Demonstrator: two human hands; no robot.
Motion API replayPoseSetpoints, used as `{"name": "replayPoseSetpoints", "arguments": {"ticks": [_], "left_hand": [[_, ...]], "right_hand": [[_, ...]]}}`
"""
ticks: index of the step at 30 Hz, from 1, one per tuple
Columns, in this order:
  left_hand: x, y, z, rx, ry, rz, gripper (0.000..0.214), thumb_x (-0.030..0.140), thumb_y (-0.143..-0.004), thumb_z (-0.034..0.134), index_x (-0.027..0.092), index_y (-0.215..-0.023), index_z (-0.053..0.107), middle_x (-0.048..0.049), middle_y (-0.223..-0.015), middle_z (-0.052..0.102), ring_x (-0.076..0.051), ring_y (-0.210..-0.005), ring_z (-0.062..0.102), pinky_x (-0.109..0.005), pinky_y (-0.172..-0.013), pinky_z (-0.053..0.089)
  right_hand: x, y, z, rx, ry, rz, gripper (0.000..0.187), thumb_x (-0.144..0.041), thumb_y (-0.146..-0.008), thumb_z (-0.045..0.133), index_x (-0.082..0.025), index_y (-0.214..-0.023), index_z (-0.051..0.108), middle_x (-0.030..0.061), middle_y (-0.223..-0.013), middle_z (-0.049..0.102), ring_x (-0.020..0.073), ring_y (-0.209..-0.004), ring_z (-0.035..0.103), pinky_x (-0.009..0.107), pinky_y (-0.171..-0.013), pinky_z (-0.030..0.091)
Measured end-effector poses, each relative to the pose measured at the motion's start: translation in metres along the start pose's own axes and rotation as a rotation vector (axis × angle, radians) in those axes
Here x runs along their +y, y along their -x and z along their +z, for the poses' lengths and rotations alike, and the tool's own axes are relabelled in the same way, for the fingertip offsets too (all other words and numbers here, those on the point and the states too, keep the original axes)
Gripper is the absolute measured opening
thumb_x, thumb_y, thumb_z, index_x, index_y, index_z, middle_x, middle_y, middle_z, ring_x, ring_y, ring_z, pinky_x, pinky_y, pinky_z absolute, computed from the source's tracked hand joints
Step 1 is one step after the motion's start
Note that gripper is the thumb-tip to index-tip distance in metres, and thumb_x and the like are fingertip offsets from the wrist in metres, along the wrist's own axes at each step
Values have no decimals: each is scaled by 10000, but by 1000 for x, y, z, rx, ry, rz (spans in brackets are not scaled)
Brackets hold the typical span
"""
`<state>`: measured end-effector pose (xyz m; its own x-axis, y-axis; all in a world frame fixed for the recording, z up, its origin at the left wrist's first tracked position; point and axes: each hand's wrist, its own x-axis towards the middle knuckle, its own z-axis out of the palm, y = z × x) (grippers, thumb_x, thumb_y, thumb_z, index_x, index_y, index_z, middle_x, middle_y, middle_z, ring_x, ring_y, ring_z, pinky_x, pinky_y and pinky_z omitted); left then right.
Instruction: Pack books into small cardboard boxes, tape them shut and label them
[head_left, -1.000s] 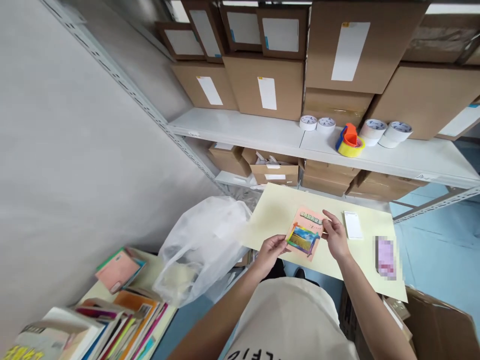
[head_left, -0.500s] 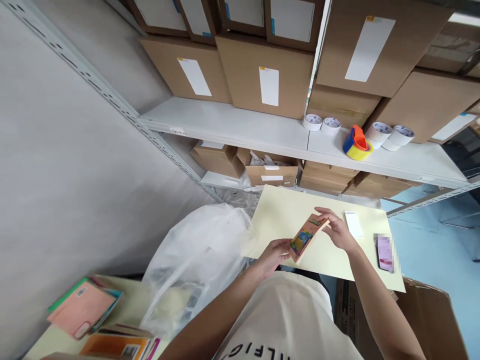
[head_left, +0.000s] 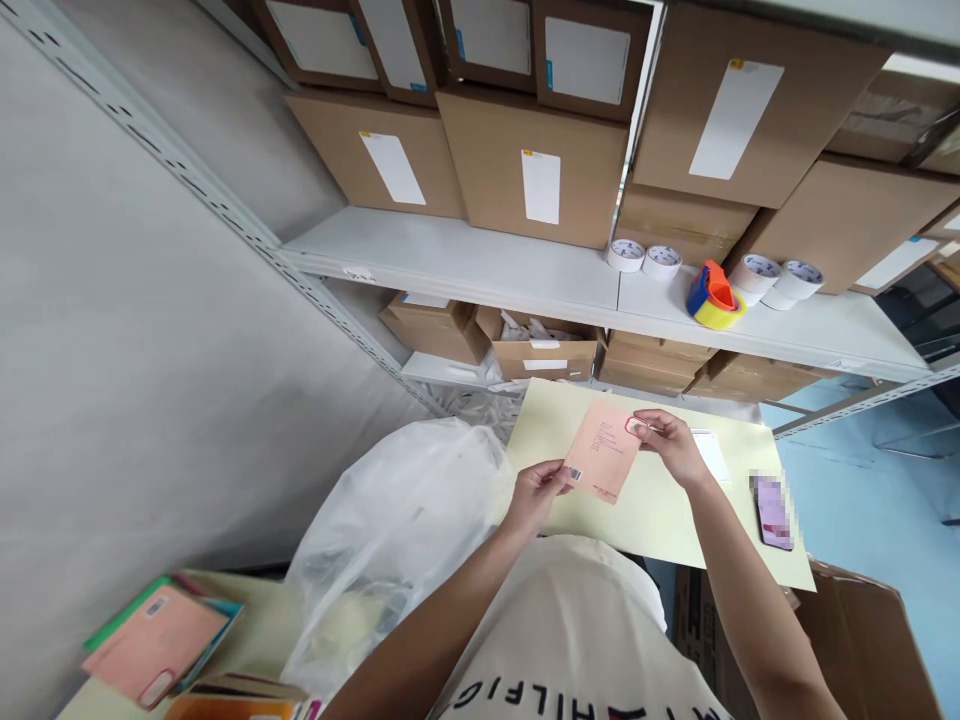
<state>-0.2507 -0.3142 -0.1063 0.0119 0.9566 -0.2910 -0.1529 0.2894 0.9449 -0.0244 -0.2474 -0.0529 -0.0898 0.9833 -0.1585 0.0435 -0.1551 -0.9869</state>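
Between my hands is a thin pink book (head_left: pixel 602 455), its face with a barcode and a few lines of print turned up toward me. My left hand (head_left: pixel 541 488) pinches its lower left corner beside the barcode. At the upper right corner, my right hand (head_left: pixel 670 445) grips the edge near a small red-outlined mark. The book is held above a pale yellow tabletop (head_left: pixel 551 415). A white pad or card (head_left: pixel 710 455) lies just right of my right hand, partly covered by it. Further right rests a phone (head_left: pixel 772 512) with a blurred purple screen.
At the lower left, several books (head_left: pixel 161 640) are stacked beside a translucent plastic bag (head_left: pixel 397 490). Behind the table, a shelf (head_left: pixel 450 250) carries cardboard boxes (head_left: pixel 536 165), white tape rolls (head_left: pixel 625 254) and a tape dispenser (head_left: pixel 715 297). An open carton (head_left: pixel 862 640) stands at the lower right.
The book has been turned from its colourful picture side to the side with the barcode, and now faces me flatter. Both hands have shifted their hold to opposite corners.
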Motion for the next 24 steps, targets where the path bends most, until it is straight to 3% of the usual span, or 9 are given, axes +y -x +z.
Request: {"name": "replayPoseSetpoints", "arguments": {"ticks": [5, 10, 20, 24], "left_hand": [[-8, 6, -4, -98, 137, -125, 422, 484, -637, 820, 154, -897, 780, -93, -841, 767, -196, -760, 697, -335, -801, 554], [-7, 10, -9, -241, 134, -95, 440, 473, -667, 808, 160, -975, 778, -105, -977, 768, -244, -911, 712, -373, -907, 536], [-11, 12, -17, -311, 24, -43, 357, 438, -716, 765, 185, -967, 776, -98, -974, 767, -238, -841, 721, -358, -836, 536], [-10, 14, -17, -300, 49, -63, 326, 421, -704, 774, 185, -930, 774, -87, -899, 760, -205, -768, 701, -314, -788, 511]], "right_hand": [[3, 8, -1, 99, -110, 96, 456, -516, -555, 860, -207, -866, 732, 42, -824, 750, 194, -751, 688, 398, -738, 590], [2, 9, 2, 140, -110, 97, 480, -548, -544, 852, -210, -870, 750, 50, -848, 759, 207, -789, 699, 407, -745, 594], [3, 15, 7, 172, -112, 119, 465, -538, -526, 857, -214, -841, 748, 42, -845, 744, 190, -789, 683, 362, -722, 573], [6, 19, 4, 159, -100, 98, 420, -525, -585, 818, -220, -864, 746, 48, -866, 736, 202, -809, 675, 372, -723, 576]]}}
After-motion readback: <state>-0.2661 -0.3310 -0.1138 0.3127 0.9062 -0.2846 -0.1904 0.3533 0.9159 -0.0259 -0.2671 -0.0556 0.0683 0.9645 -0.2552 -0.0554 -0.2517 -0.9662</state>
